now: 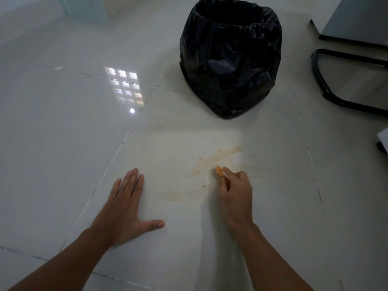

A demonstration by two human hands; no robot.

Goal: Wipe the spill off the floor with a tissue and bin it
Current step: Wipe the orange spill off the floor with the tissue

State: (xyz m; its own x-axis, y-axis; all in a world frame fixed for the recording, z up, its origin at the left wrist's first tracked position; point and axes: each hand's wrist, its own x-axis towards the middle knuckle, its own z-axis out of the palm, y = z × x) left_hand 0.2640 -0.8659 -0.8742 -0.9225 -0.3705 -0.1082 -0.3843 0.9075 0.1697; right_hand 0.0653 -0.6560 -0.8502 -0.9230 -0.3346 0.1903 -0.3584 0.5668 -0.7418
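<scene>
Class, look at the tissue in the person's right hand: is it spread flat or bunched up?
Bunched up. The tissue shows only as a small orange-stained wad poking from the closed fingertips of the right hand.

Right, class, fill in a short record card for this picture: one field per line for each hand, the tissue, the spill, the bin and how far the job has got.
Left hand: flat on the floor tiles, fingers spread, holding nothing
Right hand: closed on the tissue
Tissue: small wad, stained orange, at the fingertips, down at the floor
Spill: thin orange-brown smears remain on the tile ahead of the hands
Bin: lined with a black bag, open, standing beyond the spill
Progress: wiping under way; tissue not yet binned
</scene>
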